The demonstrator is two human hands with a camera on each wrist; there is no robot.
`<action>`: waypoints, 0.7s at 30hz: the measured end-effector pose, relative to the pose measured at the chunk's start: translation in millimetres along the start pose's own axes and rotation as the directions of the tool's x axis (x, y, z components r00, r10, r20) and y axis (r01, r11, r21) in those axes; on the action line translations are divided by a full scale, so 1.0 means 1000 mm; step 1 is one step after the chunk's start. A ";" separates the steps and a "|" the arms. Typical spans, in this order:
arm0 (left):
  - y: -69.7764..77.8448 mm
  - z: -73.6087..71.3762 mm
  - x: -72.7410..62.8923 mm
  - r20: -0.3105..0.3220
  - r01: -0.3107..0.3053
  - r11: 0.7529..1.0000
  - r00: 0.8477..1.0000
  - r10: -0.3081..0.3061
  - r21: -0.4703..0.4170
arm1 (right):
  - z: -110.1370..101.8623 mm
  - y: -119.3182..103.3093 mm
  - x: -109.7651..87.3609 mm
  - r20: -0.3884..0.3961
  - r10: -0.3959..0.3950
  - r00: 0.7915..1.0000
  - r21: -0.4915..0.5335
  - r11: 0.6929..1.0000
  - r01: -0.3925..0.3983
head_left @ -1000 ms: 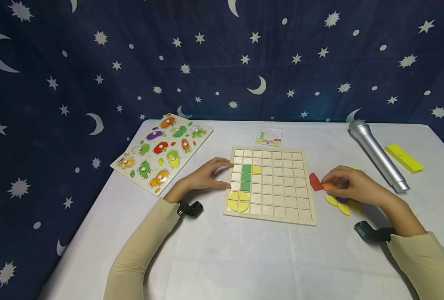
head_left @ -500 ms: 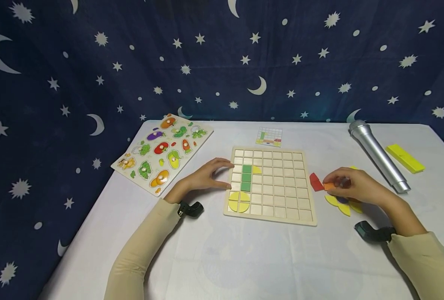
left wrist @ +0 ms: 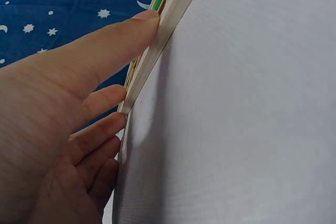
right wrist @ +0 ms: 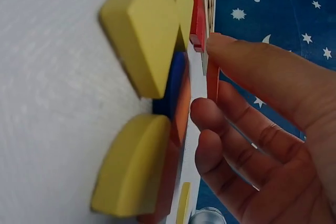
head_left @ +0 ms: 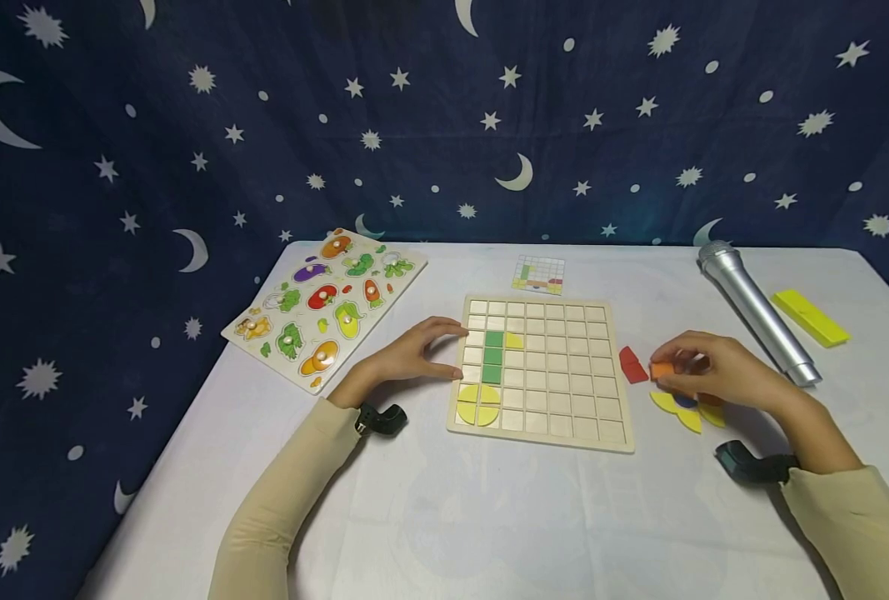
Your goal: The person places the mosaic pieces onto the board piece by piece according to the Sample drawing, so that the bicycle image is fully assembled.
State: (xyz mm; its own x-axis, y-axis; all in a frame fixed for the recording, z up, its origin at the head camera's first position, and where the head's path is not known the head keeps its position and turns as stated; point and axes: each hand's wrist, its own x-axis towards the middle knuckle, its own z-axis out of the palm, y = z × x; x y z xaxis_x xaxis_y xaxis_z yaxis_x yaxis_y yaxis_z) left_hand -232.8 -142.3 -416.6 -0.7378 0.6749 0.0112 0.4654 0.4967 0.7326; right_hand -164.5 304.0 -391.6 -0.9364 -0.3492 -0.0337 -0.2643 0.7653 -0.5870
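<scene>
Taking my grid board as the dial's centre, one veg board [head_left: 305, 318] lies toward 9 to 10 o'clock on the worktop [head_left: 534, 517]. My left hand [head_left: 408, 350] is at 9, relaxed, thumb and fingertips touching the rim of the one grid board [head_left: 559, 360]. On it, four yellow quarters [head_left: 477, 403] make a circle at 8, three green squares [head_left: 492, 356] stand in a line toward 9 to 10, and one more yellow quarter [head_left: 514, 340] sits toward 10 to 11. One card [head_left: 537, 273] lies beyond at 12. Just off the rim at 3 is some red [head_left: 631, 367], one piece or two, I can't tell. Right beside it is the orange piece [head_left: 661, 371], pinched in my right hand [head_left: 721, 372]. It looks light, stiff and perhaps slick; its opposite edges should give the best hold. Whether it is off the worktop I can't tell. By that hand are at least three loose yellow pieces [right wrist: 139, 40], one blue [right wrist: 170, 85], and more orange, too hidden to count. Toward 2 to 3 lie one mic [head_left: 759, 312] and one yellow block [head_left: 810, 317].
</scene>
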 end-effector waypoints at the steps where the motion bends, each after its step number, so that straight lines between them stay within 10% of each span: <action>1: 0.000 0.000 0.000 0.004 0.006 1.000 1.000 -0.006 0.002 | 0.000 -0.001 0.000 -0.001 0.000 1.000 0.000 1.000 0.000; 21: 0.000 -0.001 0.000 0.014 0.025 1.000 1.000 -0.025 0.000 | 0.011 -0.018 0.012 -0.031 -0.227 0.973 0.031 0.973 0.228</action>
State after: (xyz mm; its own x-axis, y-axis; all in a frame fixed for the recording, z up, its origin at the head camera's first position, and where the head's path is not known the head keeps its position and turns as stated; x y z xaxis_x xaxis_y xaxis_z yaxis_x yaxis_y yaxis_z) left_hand -233.2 -142.4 -416.2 -0.7423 0.6698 -0.0168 0.4467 0.5135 0.7327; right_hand -168.3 279.9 -390.7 -0.8588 -0.4967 0.1251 -0.4631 0.6485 -0.6042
